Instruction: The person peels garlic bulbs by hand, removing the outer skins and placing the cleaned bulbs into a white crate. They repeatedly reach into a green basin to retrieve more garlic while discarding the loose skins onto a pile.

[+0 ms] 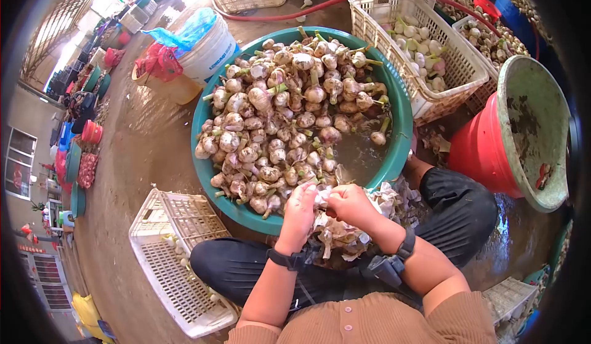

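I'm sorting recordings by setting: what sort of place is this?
Probably a garlic-cleaning shed: a round green plastic tub heaped with soil-stained garlic bulbs, and an off-white slatted plastic crate of cleaner bulbs.

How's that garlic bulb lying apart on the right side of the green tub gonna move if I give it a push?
The garlic bulb would probably roll, but unevenly: its body is round, with a stem sticking out one side. It may also slide a little, since the bottom of the green tub looks wet and muddy there.
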`<state>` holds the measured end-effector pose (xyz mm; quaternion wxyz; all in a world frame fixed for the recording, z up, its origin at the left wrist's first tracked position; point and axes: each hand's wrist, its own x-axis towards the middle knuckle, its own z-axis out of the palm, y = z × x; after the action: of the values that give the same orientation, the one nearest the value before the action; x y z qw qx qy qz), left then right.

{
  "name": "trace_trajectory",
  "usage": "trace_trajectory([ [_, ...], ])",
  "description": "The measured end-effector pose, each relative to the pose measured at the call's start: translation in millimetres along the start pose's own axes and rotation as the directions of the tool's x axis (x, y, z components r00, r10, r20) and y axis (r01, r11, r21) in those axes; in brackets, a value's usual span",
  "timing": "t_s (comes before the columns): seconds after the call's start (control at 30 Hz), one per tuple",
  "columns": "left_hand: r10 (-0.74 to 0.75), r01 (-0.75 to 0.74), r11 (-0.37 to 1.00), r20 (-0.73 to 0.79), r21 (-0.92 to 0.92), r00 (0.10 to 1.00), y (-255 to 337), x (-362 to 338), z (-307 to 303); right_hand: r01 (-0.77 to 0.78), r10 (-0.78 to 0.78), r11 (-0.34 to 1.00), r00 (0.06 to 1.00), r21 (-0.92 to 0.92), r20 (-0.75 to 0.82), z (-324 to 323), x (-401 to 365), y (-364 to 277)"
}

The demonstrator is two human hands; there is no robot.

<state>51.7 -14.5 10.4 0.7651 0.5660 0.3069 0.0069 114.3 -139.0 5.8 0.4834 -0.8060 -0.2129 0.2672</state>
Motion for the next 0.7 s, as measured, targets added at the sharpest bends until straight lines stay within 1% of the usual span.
trace_trajectory([
  [0.03, -0.039, 0.040, 0.998, 0.040, -0.038, 0.998, 4.0, -1.4, -0.3, -0.265, 0.230, 0.887, 0.964, 0.379, 0.137, -1.2, 1.4, 2.2],
  [0.07, -0.029, 0.032, 0.998, 0.064, -0.045, 0.997, 2.9, -0.4, -3.8, -0.140, 0.147, 0.922, 0.989, 0.361, 0.007, 4.5, -1.3, 8.0],
  [0.1, -0.031, 0.034, 0.998, 0.069, -0.044, 0.997, 0.2, 1.2, -6.3, -0.141, 0.150, 0.922, 0.989, 0.361, 0.003, 7.5, -4.9, 7.7],
  [0.13, 0.000, -0.005, 0.999, 0.100, 0.049, 0.995, -3.6, 3.3, -8.7, 0.186, -0.156, 0.978, 0.955, 0.098, -0.250, 10.6, -7.3, 6.6],
  [0.17, 0.026, -0.045, 0.989, 0.132, 0.142, 0.991, -8.8, 4.8, -10.7, 0.426, -0.485, 0.874, 0.783, -0.232, -0.390, 12.2, -9.7, 6.3],
  [0.2, 0.013, -0.038, 0.990, 0.183, 0.135, 0.983, -13.0, 4.8, -9.9, 0.405, -0.502, 0.857, 0.797, -0.318, -0.337, 8.5, -14.7, 5.6],
  [0.23, 0.011, -0.037, 0.990, 0.186, 0.135, 0.983, -16.2, 1.3, -9.4, 0.403, -0.500, 0.858, 0.797, -0.319, -0.339, 8.0, -14.5, 6.2],
  [0.27, 0.195, -0.259, 0.882, 0.196, 0.393, 0.961, -18.3, -4.2, -8.8, 0.288, -0.360, 0.925, 0.870, -0.246, -0.336, 7.9, -13.6, 7.1],
  [0.3, 0.359, -0.437, 0.662, 0.255, 0.609, 0.898, -15.7, -9.8, -5.8, 0.162, -0.211, 0.971, 0.922, -0.174, -0.323, 7.9, -12.1, 8.6],
  [0.33, 0.492, -0.548, 0.437, 0.320, 0.714, 0.810, -5.6, -17.9, 1.0, -0.068, 0.071, 0.997, 0.960, 0.019, -0.271, 10.2, -6.5, 16.2],
  [0.37, 0.488, -0.547, 0.439, 0.321, 0.713, 0.811, -4.0, -20.8, 1.4, -0.073, 0.075, 0.997, 0.960, 0.020, -0.270, 13.8, -1.5, 30.2],
  [0.4, 0.542, -0.640, 0.299, 0.426, 0.708, 0.724, -2.3, -22.3, 0.2, -0.116, 0.158, 0.946, 0.980, 0.303, -0.119, 12.8, 3.5, 36.5],
  [0.43, 0.575, -0.717, 0.150, 0.530, 0.681, 0.624, -1.2, -22.9, -1.9, -0.187, 0.192, 0.812, 0.980, 0.552, 0.050, 12.1, 6.0, 41.1],
  [0.47, 0.563, -0.706, 0.047, 0.565, 0.707, 0.603, -2.9, -21.0, -6.5, -0.301, 0.247, 0.735, 0.953, 0.607, 0.173, 10.8, 5.1, 44.7],
  [0.5, 0.561, -0.707, 0.048, 0.567, 0.706, 0.603, -4.2, -20.8, -5.9, -0.301, 0.249, 0.734, 0.953, 0.609, 0.172, 11.2, 3.7, 37.6],
  [0.57, 0.623, -0.709, 0.018, 0.547, 0.705, 0.560, -8.5, -22.2, -2.9, -0.197, 0.184, 0.573, 0.977, 0.796, 0.109, 15.6, 2.2, 25.1],
  [0.6, 0.662, -0.672, 0.262, 0.378, 0.692, 0.647, -10.6, -26.9, 0.1, -0.201, 0.187, 0.570, 0.976, 0.797, 0.112, 15.6, -1.3, 20.7],
  [0.63, 0.660, -0.671, 0.262, 0.379, 0.694, 0.649, -14.2, -27.0, 1.8, -0.158, 0.181, 0.511, 0.981, 0.845, 0.074, 15.5, -5.4, 16.2],
  [0.67, 0.574, -0.558, 0.752, 0.068, 0.352, 0.816, -18.3, -24.9, 2.1, -0.113, 0.177, 0.451, 0.984, 0.885, 0.035, 15.0, -9.5, 10.8],
  [0.7, 0.300, -0.320, 0.932, -0.131, -0.174, 0.945, -21.5, -22.2, -0.2, -0.067, 0.171, 0.388, 0.985, 0.919, 0.000, 14.6, -13.6, 4.4],
])
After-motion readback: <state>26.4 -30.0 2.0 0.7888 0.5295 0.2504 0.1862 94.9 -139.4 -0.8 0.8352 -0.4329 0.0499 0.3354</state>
